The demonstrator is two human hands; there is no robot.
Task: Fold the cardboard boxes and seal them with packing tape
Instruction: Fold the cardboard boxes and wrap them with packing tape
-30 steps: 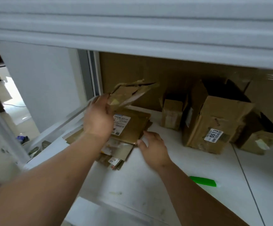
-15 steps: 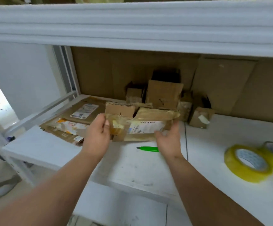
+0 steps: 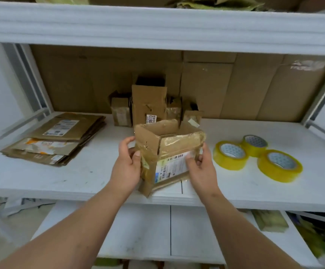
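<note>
Both hands grip one box (image 3: 167, 152), left hand (image 3: 127, 167) & right hand (image 3: 201, 169) on its sides, top flaps open, no fresh tape. Tape rolls (image 3: 231, 155) untouched right of right hand; flat stack (image 3: 58, 138) left of left hand unfolded.

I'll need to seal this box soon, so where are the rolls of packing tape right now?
Three yellow tape rolls lie flat on the white shelf, to the right of the right hand and the held box.
</note>
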